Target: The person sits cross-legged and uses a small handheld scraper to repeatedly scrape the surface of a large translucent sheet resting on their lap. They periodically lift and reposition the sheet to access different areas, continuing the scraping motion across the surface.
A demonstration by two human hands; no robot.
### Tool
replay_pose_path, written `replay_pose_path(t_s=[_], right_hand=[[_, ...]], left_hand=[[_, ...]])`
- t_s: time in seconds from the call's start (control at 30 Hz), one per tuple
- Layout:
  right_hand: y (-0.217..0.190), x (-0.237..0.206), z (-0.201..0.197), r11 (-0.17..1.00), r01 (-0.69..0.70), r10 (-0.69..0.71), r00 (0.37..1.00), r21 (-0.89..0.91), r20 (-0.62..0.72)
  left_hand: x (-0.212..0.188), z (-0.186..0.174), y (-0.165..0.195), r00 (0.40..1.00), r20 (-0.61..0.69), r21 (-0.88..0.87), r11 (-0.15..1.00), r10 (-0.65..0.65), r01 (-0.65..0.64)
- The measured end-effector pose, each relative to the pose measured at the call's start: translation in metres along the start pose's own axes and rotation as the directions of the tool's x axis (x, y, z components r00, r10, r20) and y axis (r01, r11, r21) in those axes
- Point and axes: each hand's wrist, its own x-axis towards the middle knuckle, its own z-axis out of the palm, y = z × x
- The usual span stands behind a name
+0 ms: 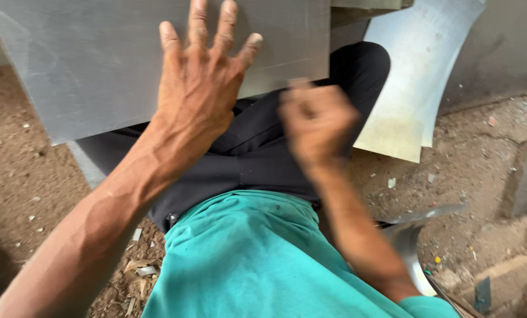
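metal sheet (98,70) | grey, flat, matte | resting across lap | left hand (198,88) spread on it

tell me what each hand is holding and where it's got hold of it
The left hand grips nothing; it lies spread flat on the grey metal sheet. The right hand is a blurred closed fist; whether it holds anything cannot be told.
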Motion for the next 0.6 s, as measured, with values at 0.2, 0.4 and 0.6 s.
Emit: replay_pose_path(t_s=[0.2, 0.4, 0.6], right_hand=[[0.021, 0.005, -0.020, 0.942, -0.245, 0.255, 0.967, 0.228, -0.013], [0.078, 0.013, -0.024, 0.942, 0.019, -0.048, 0.996, 0.334, 0.078], [0.002, 0.088, 0.010, 0.883, 0.466, -0.465, 0.885, 0.061, -0.026]], left_hand=[[-0.003, -0.049, -0.012, 0.997, 0.036, 0.003, 0.998, 0.068, -0.068], [-0.049, -0.092, -0.051, 0.991, 0.128, 0.039, 0.998, 0.046, -0.052], [-0.059, -0.045, -0.020, 0.998, -0.007, 0.137, 0.989, -0.062, 0.063]])
